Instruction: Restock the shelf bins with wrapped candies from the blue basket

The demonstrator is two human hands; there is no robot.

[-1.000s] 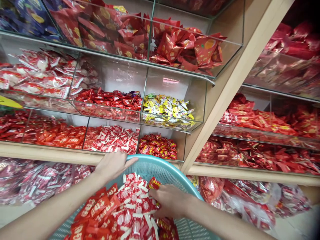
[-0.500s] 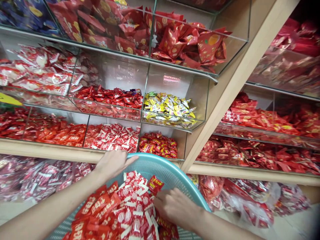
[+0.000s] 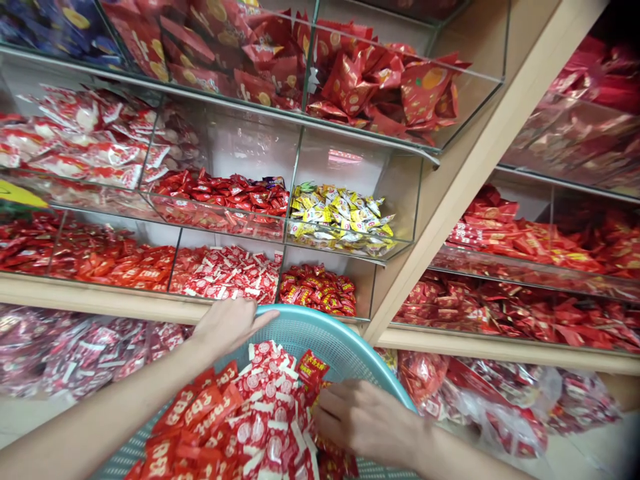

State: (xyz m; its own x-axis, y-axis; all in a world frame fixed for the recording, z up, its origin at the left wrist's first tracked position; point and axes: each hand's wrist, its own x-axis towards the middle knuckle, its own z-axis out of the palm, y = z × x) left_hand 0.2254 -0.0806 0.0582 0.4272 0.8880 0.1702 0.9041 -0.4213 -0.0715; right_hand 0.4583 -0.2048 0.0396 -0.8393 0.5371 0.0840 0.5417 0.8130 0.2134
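Note:
My left hand [image 3: 227, 327] is closed over the far rim of a turquoise perforated plastic basket [image 3: 320, 323], its thumb lying along the edge. Inside the basket are piles of wrapped candies: orange-red packets [image 3: 195, 413] on the left, red-and-white candies [image 3: 273, 400] in the middle and red-and-yellow candies [image 3: 313, 368] on the right. My right hand [image 3: 360, 417] is down in the basket's right side, fingers curled among the red-and-yellow candies. Its fingertips are partly hidden, so I cannot make out what they hold.
Shelves with clear bins rise beyond the basket. One low bin holds red-and-yellow candies [image 3: 317, 290], its neighbour red-and-white ones [image 3: 233, 273]; yellow-and-white candies [image 3: 343, 217] lie above. A slanting wooden post [image 3: 450, 207] divides the shelves. Bagged candies [image 3: 515, 407] lie on the floor.
My right hand has shifted slightly right within the basket, and a little more yellow wrapper shows beside its fingers. My left hand stays on the rim.

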